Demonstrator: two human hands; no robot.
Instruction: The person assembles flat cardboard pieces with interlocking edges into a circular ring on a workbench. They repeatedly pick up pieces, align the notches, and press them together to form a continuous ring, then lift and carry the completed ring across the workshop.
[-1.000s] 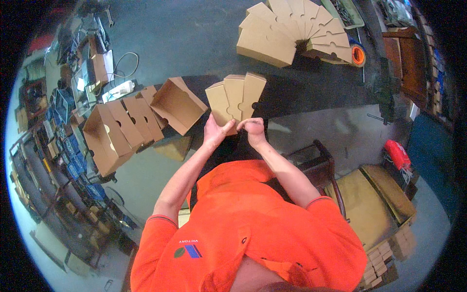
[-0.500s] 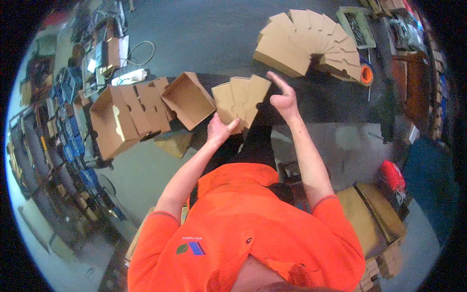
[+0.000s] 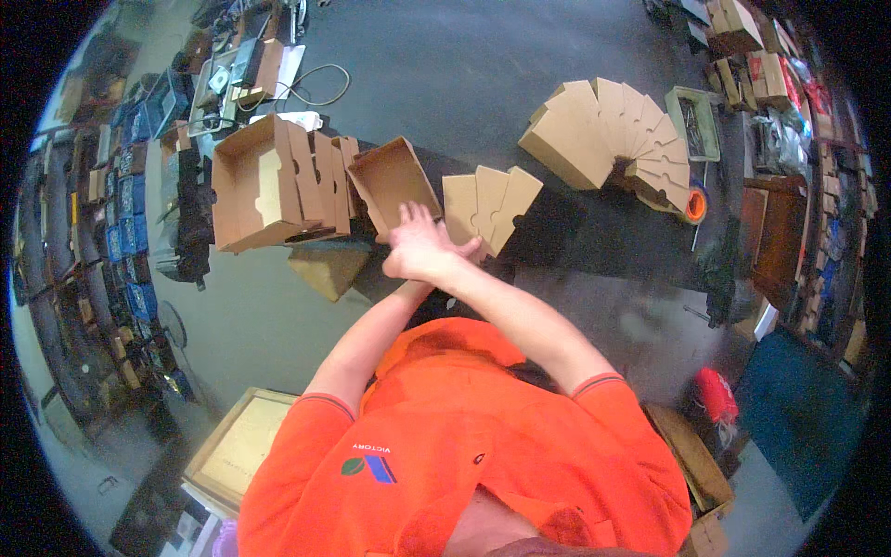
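Observation:
Several closed tan cardboard boxes (image 3: 492,202) stand fanned out side by side on the dark table in front of me. My left hand (image 3: 470,248) holds their near end; only its thumb side shows, the rest being hidden under my right arm. My right hand (image 3: 415,243) crosses over it to the left, its fingers curled over the near rim of an open cardboard box (image 3: 394,181) tilted toward me. The thumb of that hand is hidden. Left of this box stands a row of open cardboard box halves (image 3: 264,186).
A curved fan of closed boxes (image 3: 594,130) stands at the far right, with an orange tape roll (image 3: 694,204) and a green tray (image 3: 694,121) beside it. A cable (image 3: 320,84) lies far left. Folded cardboard (image 3: 327,269) sits below the table's near edge.
My right hand has swung from the right of the closed boxes, across my left arm, to the open box. The whole view has shifted, so the boxes appear further right.

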